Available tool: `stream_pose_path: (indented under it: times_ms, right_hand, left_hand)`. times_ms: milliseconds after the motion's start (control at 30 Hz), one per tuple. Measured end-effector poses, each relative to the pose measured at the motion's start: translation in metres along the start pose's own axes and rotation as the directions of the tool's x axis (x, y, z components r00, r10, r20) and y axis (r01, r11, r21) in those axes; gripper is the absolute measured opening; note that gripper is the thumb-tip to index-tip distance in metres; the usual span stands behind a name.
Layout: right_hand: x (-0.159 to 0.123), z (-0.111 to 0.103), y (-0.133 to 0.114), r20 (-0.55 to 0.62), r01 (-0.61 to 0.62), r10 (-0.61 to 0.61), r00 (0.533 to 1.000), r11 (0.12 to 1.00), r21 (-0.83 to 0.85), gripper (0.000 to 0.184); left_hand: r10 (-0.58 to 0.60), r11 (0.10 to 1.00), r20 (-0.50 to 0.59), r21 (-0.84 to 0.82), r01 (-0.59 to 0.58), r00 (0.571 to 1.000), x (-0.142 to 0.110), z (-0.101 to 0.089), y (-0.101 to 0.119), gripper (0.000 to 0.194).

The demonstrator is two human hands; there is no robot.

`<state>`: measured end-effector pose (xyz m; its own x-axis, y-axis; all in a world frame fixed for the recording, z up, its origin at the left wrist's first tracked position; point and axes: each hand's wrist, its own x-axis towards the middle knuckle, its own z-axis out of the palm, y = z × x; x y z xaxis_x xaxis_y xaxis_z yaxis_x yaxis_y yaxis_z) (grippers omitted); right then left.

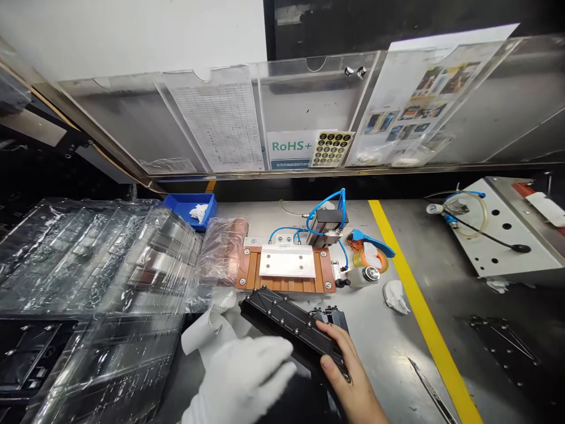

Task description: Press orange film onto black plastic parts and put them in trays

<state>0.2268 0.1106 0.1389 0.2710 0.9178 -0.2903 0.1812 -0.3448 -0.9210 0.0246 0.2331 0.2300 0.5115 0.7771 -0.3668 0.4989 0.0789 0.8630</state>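
My right hand (348, 371), bare, grips the near end of a long black bolted housing (289, 327), with the thumb on top and the fingers hidden beneath it. My left hand (238, 380), in a white glove, is slightly blurred and lies just left of the housing. It seems to hold nothing, though I cannot tell whether it touches the housing. A strip of white paper or cloth (207, 330) lies beyond that glove. The underside of the housing is hidden.
Beyond the hands stands a copper-and-white fixture (286, 265) with blue pneumatic tubing (326, 209). Stacked clear plastic trays (101, 277) fill the left, next to a blue bin (189, 211). A yellow bench stripe (424, 306), a crumpled white wipe (395, 297) and a drilled metal plate (498, 229) lie right.
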Motion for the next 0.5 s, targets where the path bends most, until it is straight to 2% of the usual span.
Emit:
stream_pose_path:
  times_ms: [33, 67, 133, 200, 267, 333, 400, 433, 500]
  right_hand:
    - [0.001, 0.001, 0.003, 0.004, 0.005, -0.005, 1.000, 1.000, -0.016, 0.053]
    - [0.001, 0.002, 0.004, 0.001, 0.008, -0.008, 1.000, 1.000, -0.028, 0.052]
    - [0.002, 0.005, 0.005, -0.007, 0.012, -0.012, 1.000, 0.999, -0.043, 0.052]
    - [0.002, 0.008, 0.003, -0.013, 0.015, -0.016, 1.000, 0.998, -0.061, 0.051]
    - [0.000, 0.009, 0.000, -0.023, 0.021, -0.023, 0.999, 0.996, -0.085, 0.050]
    - [-0.002, 0.009, -0.002, -0.036, 0.029, -0.033, 0.999, 0.994, -0.105, 0.049]
    - [-0.004, 0.007, -0.004, -0.062, 0.029, -0.036, 0.997, 0.993, -0.115, 0.047]
    - [-0.006, 0.005, -0.004, -0.085, 0.021, -0.031, 0.996, 0.993, -0.117, 0.047]
    - [-0.008, -0.001, -0.003, -0.105, -0.004, -0.009, 0.994, 0.992, -0.124, 0.046]
  left_hand:
    - [0.009, 0.999, 0.127, 0.036, -0.014, 0.992, -0.002, 0.010, 0.004, 0.018]
    - [0.033, 0.997, 0.178, 0.059, -0.044, 0.983, -0.003, 0.021, 0.006, 0.018]
    - [0.100, 0.988, 0.146, 0.104, -0.116, 0.984, 0.000, 0.045, 0.004, 0.012]
    - [0.144, 0.955, 0.105, 0.247, -0.166, 0.984, 0.006, 0.064, -0.001, 0.015]
    - [0.146, 0.830, 0.213, 0.505, -0.237, 0.966, 0.011, 0.073, -0.002, 0.019]
    - [0.089, 0.608, 0.382, 0.710, -0.354, 0.920, 0.015, 0.072, 0.002, 0.023]
    - [0.058, 0.442, 0.454, 0.787, -0.431, 0.889, 0.018, 0.062, 0.007, 0.031]
    - [0.062, 0.413, 0.446, 0.803, -0.430, 0.893, 0.020, 0.054, 0.009, 0.034]
    - [0.070, 0.426, 0.393, 0.820, -0.384, 0.917, 0.024, 0.034, 0.009, 0.037]
